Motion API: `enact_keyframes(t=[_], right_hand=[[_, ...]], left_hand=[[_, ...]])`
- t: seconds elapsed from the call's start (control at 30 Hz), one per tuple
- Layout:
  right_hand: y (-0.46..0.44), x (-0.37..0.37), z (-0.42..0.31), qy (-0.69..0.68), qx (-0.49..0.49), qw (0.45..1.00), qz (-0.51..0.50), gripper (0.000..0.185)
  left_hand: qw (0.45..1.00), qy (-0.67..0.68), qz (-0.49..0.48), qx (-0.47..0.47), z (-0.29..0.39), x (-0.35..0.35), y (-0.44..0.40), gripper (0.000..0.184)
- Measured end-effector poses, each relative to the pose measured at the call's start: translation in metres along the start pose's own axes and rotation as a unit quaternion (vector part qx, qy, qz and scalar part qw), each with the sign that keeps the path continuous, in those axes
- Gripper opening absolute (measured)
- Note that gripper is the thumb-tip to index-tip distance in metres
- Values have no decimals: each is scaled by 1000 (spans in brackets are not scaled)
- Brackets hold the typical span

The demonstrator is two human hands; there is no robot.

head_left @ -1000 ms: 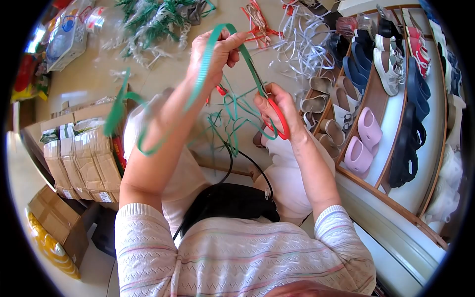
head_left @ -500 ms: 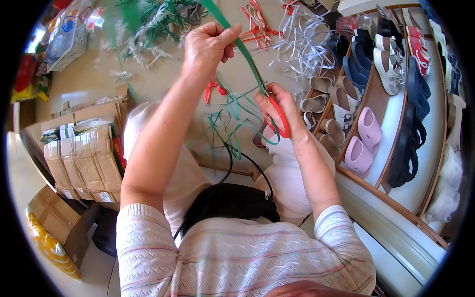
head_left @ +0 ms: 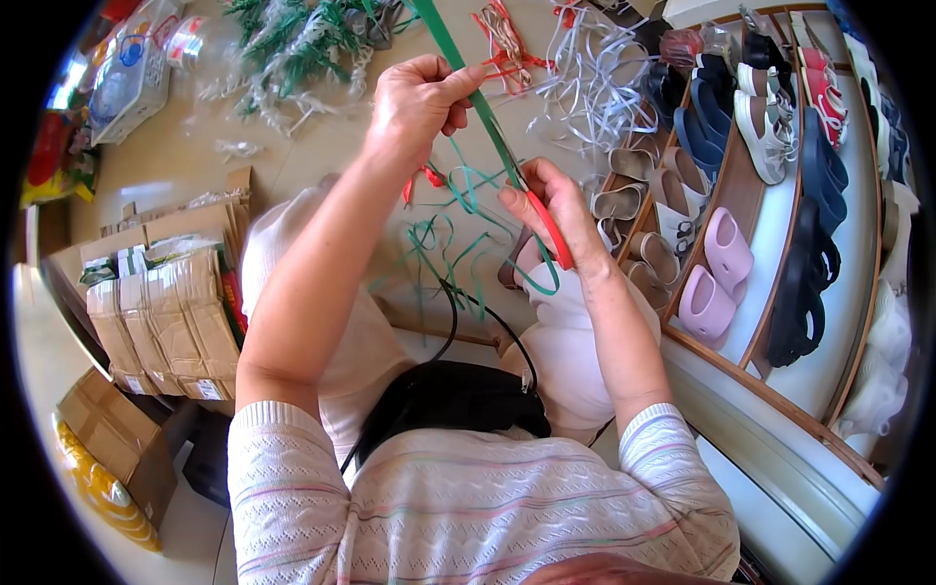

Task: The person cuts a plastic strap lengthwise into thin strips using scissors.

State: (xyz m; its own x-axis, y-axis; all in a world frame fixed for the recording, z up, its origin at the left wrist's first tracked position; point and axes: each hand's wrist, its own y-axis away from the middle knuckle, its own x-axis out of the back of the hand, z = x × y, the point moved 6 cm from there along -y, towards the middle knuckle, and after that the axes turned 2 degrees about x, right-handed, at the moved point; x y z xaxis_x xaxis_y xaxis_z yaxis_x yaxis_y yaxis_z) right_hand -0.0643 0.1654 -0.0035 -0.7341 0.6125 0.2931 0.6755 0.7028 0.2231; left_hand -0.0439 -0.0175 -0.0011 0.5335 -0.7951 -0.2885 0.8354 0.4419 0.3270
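Between thumb and fingers, my left hand (head_left: pixel 421 105) pinches a green plastic strap (head_left: pixel 447 41) that runs up out of the top of the view. My right hand (head_left: pixel 558 210) grips red-handled scissors (head_left: pixel 551 232), whose blades lie along the strap below my left hand. How wide the blades stand apart is hard to see. Thin cut green strips (head_left: pixel 444 239) hang and curl between my forearms, over my lap. A black bag (head_left: pixel 453 400) with a strap rests on my lap.
To the right, a shoe rack holds pink slides (head_left: pixel 717 283), sandals and sneakers. Green-and-white strips (head_left: pixel 302 49), a white strip heap (head_left: pixel 600 83) and a red bundle (head_left: pixel 507 49) lie on the floor ahead. Cardboard boxes (head_left: pixel 175 317) stand at left, below a white basket (head_left: pixel 136 78).
My left hand has shifted slightly down and right along the strap. The blurred green strip at upper left is gone from there, and the hanging thin strips have swung a little.
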Motion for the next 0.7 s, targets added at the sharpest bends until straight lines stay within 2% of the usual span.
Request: enact_keyframes(t=[0.13, 0.47, 0.6, 0.7], right_hand=[[3, 0, -9, 25, -19, 999, -5, 36], [0, -6, -2, -49, -62, 997, -19, 31], [3, -5, 4, -32, -65, 997, -19, 34], [1, -7, 8, -64, -53, 996, -20, 34]], left_hand=[[1000, 11, 0, 6, -1, 1, -1, 20], [999, 4, -7, 34, -7, -6, 4, 22], [998, 47, 33, -16, 10, 13, -7, 24], [999, 38, 38, -3, 7, 13, -5, 25]])
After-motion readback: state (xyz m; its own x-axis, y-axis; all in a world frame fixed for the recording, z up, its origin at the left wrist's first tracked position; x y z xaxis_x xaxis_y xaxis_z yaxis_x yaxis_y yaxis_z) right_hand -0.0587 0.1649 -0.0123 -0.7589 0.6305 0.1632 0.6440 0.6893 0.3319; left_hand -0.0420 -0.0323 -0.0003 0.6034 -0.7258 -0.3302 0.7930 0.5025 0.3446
